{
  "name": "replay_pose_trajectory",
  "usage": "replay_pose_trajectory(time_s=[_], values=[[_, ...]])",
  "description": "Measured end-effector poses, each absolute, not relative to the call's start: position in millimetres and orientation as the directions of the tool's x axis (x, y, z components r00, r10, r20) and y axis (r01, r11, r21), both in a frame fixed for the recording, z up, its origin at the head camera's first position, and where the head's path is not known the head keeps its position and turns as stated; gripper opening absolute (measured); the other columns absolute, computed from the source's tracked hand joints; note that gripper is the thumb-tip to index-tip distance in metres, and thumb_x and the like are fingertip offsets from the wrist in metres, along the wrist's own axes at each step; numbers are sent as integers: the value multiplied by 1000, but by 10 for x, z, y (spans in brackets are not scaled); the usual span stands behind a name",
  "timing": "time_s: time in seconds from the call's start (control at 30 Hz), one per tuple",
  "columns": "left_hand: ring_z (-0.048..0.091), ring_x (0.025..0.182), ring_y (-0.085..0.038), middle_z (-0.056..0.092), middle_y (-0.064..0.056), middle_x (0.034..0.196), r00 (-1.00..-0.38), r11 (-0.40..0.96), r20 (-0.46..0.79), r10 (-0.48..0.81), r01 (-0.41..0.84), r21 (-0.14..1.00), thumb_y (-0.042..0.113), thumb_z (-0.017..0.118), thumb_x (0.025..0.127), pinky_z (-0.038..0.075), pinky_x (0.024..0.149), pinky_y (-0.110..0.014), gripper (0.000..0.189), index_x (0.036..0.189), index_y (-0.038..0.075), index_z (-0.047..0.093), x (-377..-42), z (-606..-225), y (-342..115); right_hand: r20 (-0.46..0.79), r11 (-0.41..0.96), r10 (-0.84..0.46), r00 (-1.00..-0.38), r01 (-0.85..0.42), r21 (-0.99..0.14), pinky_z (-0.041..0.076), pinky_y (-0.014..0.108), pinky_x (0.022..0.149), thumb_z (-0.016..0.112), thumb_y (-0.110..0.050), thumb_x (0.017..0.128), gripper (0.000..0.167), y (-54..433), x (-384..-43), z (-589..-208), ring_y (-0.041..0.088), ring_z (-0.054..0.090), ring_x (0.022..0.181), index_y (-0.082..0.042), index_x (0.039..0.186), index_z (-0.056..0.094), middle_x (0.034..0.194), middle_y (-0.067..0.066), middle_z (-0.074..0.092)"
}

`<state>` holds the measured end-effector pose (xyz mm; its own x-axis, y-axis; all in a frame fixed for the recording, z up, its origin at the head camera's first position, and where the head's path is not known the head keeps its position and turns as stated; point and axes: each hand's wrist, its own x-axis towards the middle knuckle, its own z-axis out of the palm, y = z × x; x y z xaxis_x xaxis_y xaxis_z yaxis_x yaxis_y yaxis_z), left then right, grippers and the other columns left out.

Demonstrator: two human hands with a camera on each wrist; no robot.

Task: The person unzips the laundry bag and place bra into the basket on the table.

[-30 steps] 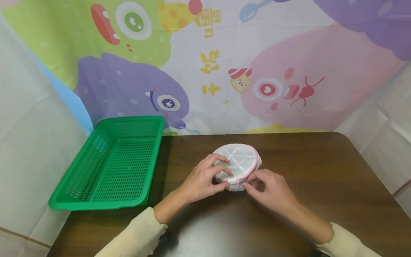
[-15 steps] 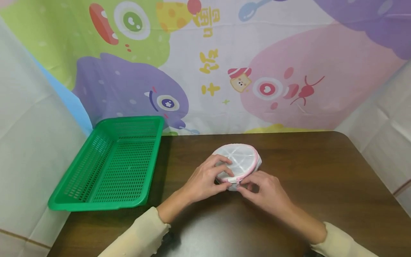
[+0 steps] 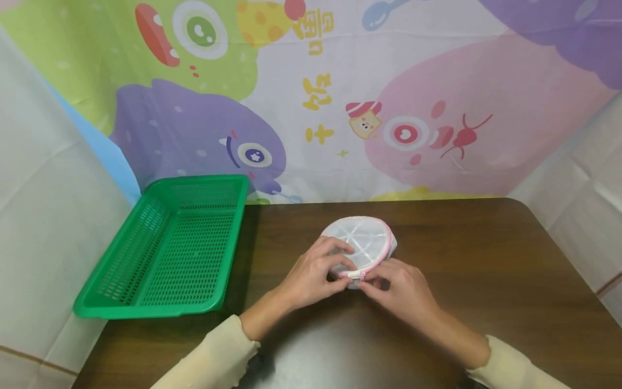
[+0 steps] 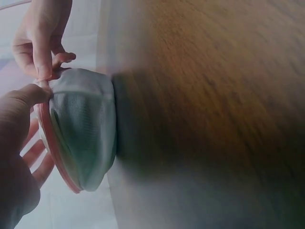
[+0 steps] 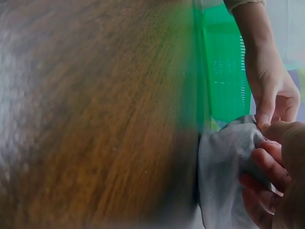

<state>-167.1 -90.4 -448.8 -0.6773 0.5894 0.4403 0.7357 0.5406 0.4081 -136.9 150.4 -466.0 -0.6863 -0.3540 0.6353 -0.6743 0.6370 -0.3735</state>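
Note:
A round white mesh laundry bag (image 3: 364, 237) with a pink zipper (image 3: 390, 242) around its top rim sits on the table. My left hand (image 3: 311, 273) holds its near left edge, the thumb at the front rim and the other fingers spread over the top. At the front of the rim, my right hand (image 3: 400, 283) pinches the small pink zipper pull (image 3: 362, 275), close to the left thumb. The left wrist view shows the bag's soft side (image 4: 83, 129) standing upright, with both hands meeting at the rim. Fingers partly hide the pull.
To the left stands a green plastic basket (image 3: 239, 232) with slotted walls and floor. The brown wooden table (image 3: 461, 254) extends right of the bag. A cartoon-printed cloth (image 3: 311, 178) hangs behind the table's far edge.
My right hand has moved slightly left along the rim, from beside the zipper pull to a pinch on it. The left hand has stayed nearly still on the bag.

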Motion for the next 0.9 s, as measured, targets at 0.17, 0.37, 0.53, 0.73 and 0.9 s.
replay_pose_trajectory(time_s=[0.17, 0.37, 0.53, 0.73, 0.9], values=[[64, 137, -24, 72, -1, 138, -672, 531, 430, 603, 740, 412, 14, 94, 91, 59, 116, -45, 20, 109, 18, 86, -1667, -4482, -923, 625, 655, -336, -704, -652, -383, 48, 18, 62, 105, -15, 74, 24, 1496, -1364, -4667, 5, 63, 68, -20, 81, 82, 72, -11, 70], [63, 137, -25, 72, -2, 139, -664, 523, 427, 614, 747, 409, 13, 93, 92, 58, 119, -46, 22, 112, 18, 86, -1669, -4489, -940, 611, 668, -319, -724, -629, -397, 49, 20, 61, 104, -16, 75, 24, 1486, -1361, -4668, 7, 65, 67, -19, 79, 81, 72, -10, 71], [63, 137, -24, 72, -2, 139, -663, 523, 431, 612, 748, 409, 13, 92, 92, 58, 118, -46, 21, 111, 18, 86, -1670, -4499, -943, 621, 669, -321, -715, -635, -385, 48, 21, 60, 99, -10, 76, 23, 1484, -1366, -4672, 5, 63, 67, -20, 77, 79, 72, -10, 68], [66, 134, -23, 73, -2, 136, -648, 534, 467, 602, 761, 368, 15, 95, 90, 59, 117, -43, 20, 108, 17, 85, -1671, -4503, -926, 630, 665, -330, -703, -647, -374, 51, 23, 62, 93, -5, 81, 17, 1490, -1362, -4674, 4, 64, 71, -18, 82, 81, 76, -9, 72], [67, 132, -24, 74, -3, 134, -644, 536, 487, 590, 764, 360, 17, 97, 90, 61, 113, -41, 20, 106, 16, 84, -1671, -4509, -914, 635, 652, -338, -695, -659, -374, 51, 23, 63, 90, -5, 86, 15, 1493, -1357, -4676, 7, 64, 72, -17, 86, 82, 79, -8, 74]])
